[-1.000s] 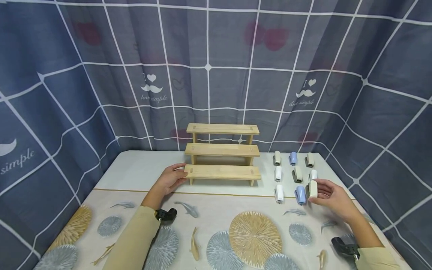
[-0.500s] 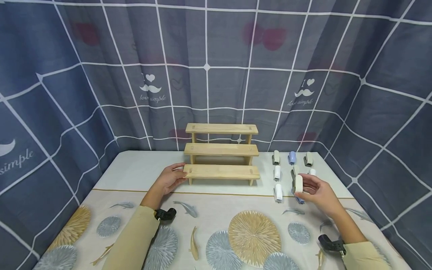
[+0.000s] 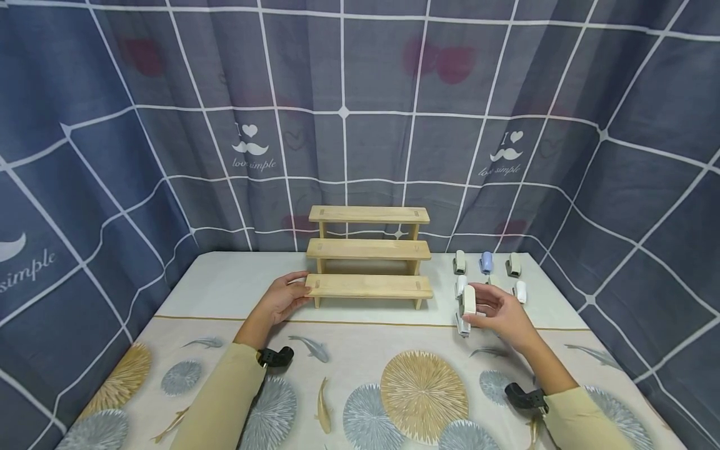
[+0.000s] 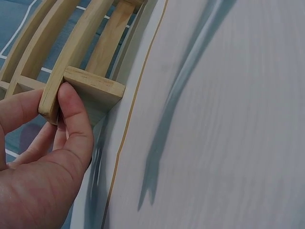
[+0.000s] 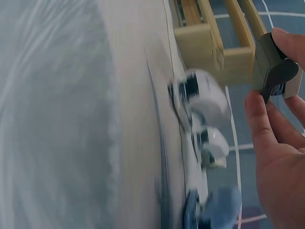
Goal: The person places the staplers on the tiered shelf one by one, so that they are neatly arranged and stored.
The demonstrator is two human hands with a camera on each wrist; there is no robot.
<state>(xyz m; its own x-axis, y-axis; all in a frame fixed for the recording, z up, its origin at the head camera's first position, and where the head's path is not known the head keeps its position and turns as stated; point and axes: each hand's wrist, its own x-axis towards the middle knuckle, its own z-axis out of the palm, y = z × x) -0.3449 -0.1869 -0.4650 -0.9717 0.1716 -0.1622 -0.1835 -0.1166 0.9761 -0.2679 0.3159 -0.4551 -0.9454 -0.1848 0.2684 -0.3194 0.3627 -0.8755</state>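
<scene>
My left hand [image 3: 285, 299] pinches the left end of the lowest step on a three-tier wooden stand [image 3: 368, 286]. In the left wrist view the thumb [image 4: 74, 107] lies under the board's end, beside the leg. With my right hand [image 3: 503, 312] I hold a small cream-and-grey stapler [image 3: 468, 300] upright between thumb and fingers, raised over the other staplers. It overlaps a white stapler [image 3: 463, 326] in the head view. The right wrist view shows the held stapler's dark grey side [image 5: 269, 64], with white staplers [image 5: 207, 98] and a blue one [image 5: 221, 207] below.
At the back right stand a cream stapler [image 3: 459, 262], a blue stapler [image 3: 486, 262] and another cream one [image 3: 514, 265]. A white stapler [image 3: 520, 292] is right of my hand. A patterned cloth [image 3: 225, 387] covers the table's front; a grid curtain [image 3: 371, 144] hangs behind.
My right hand has carried the cream stapler leftward from the right side of the group to above its left column. The left hand has kept its grip on the step.
</scene>
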